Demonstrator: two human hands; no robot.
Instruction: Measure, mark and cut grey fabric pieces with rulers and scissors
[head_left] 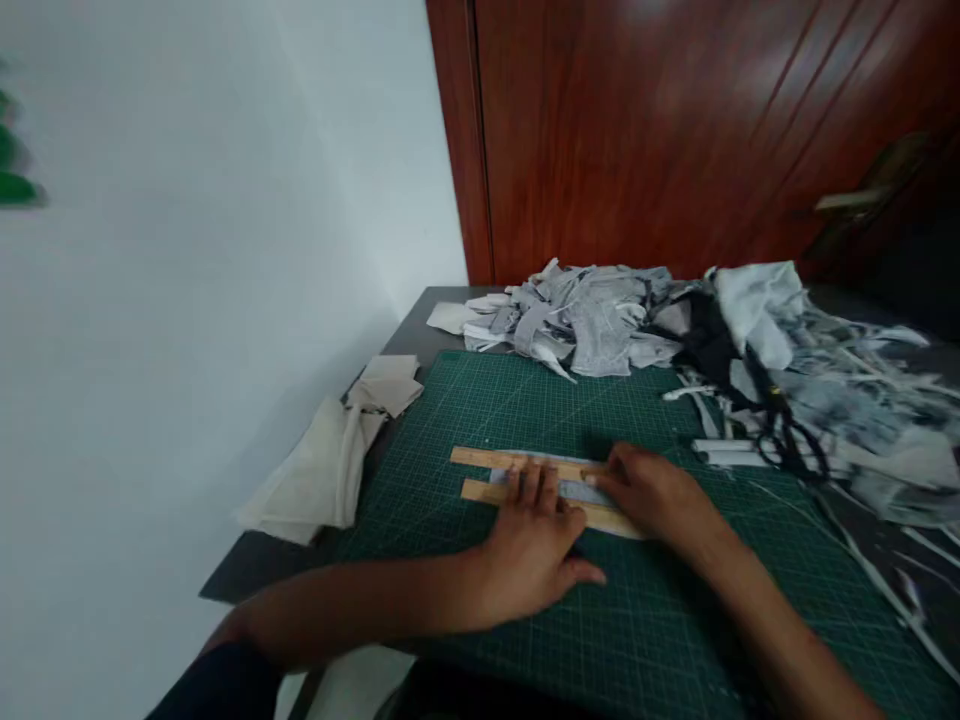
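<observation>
Two flat wooden rulers lie roughly parallel across a light grey piece of fabric (579, 491) on the green cutting mat (465, 420). My left hand (527, 552) lies over them with its fingers spread, the fingertips reaching the upper ruler (477, 457) and the palm side near the lower ruler (609, 519). At the right end of the upper ruler, the thumb and fingers of my right hand (660, 495) are pinched together on it. The right end of the lower ruler runs close below that hand. Part of the fabric is covered by the rulers and my fingers.
Grey and white fabric scraps (600, 320) are heaped along the back. Black-handled scissors (791, 445) rest among scraps at the right, beside white rolls (724, 452). Folded cream cloth (322, 470) lies at the left edge by the white wall. A wooden door (637, 140) stands behind.
</observation>
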